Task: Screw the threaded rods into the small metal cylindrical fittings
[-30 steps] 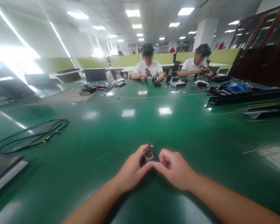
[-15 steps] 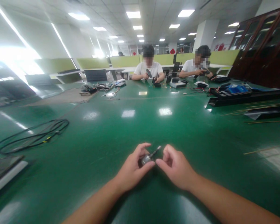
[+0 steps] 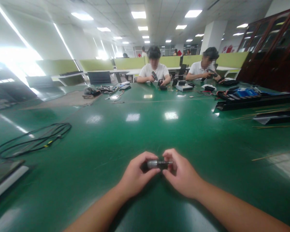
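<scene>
A small cylindrical metal part (image 3: 153, 164) lies level between my hands, low in the middle of the head view. Its left end is a silver barrel, its middle is dark, and a thin shaft points right. My left hand (image 3: 140, 170) is closed around the barrel, with the thumb in front and the fingers behind. Curled round the shaft end is my right hand (image 3: 181, 172), its thumb and forefinger on either side. The far tip is partly hidden by the right fingers. What kind of part it is, I cannot make out.
My hands are over a green table (image 3: 106, 135). A coiled black cable (image 3: 33, 141) and a flat device (image 3: 7, 180) lie left. Black channels (image 3: 251, 101) and thin rods (image 3: 275, 158) lie right. Across sit two co-workers (image 3: 154, 69) with handheld tools and parts.
The metal part has turned from slanting up and away to lying level, its shaft now pointing right. My right hand has opened from a curl beside it and come around the shaft end.
</scene>
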A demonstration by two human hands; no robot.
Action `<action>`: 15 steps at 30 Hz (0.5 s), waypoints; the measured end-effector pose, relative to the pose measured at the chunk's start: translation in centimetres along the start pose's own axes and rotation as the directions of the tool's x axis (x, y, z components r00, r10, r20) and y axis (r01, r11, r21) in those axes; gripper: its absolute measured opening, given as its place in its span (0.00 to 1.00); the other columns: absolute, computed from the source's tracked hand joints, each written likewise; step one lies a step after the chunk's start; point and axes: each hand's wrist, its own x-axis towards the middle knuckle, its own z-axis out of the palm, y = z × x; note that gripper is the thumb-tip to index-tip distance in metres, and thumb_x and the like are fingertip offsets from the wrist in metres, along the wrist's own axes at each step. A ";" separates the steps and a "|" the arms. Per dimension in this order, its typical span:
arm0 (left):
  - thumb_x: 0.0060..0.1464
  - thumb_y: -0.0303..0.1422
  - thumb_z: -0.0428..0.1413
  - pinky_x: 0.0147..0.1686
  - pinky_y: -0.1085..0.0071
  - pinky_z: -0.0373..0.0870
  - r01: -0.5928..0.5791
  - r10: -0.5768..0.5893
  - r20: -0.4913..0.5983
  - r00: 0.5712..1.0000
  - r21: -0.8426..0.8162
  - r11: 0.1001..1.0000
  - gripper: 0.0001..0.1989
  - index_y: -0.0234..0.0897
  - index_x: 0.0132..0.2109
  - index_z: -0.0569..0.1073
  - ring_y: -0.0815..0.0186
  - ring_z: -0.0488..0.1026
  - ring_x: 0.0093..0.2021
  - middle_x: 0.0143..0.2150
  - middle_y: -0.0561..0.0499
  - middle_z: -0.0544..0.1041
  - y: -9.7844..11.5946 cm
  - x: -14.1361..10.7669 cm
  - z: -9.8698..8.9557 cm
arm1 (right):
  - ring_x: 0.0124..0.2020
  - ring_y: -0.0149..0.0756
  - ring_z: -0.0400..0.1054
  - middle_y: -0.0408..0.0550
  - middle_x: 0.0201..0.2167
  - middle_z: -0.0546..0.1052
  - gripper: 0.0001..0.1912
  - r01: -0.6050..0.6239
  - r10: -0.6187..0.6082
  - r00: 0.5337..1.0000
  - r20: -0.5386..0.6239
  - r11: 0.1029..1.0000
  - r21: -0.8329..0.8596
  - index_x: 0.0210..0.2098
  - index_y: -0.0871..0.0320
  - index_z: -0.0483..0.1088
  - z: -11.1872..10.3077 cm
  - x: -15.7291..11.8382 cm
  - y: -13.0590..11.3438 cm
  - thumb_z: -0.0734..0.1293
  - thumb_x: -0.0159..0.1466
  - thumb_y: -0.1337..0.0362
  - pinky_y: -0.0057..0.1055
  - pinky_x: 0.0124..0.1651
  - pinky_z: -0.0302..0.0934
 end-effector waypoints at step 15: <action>0.54 0.31 0.63 0.43 0.69 0.69 -0.096 0.096 -0.003 0.995 -0.051 0.994 0.08 0.35 0.40 0.73 0.64 0.74 0.40 0.40 0.48 0.77 -0.1 0.0 0.2 | 0.33 0.34 0.66 0.44 0.34 0.72 0.13 0.135 -0.135 0.991 0.007 0.990 -0.028 0.39 0.55 0.72 -0.6 0.2 -0.7 0.66 0.57 0.76 0.28 0.35 0.60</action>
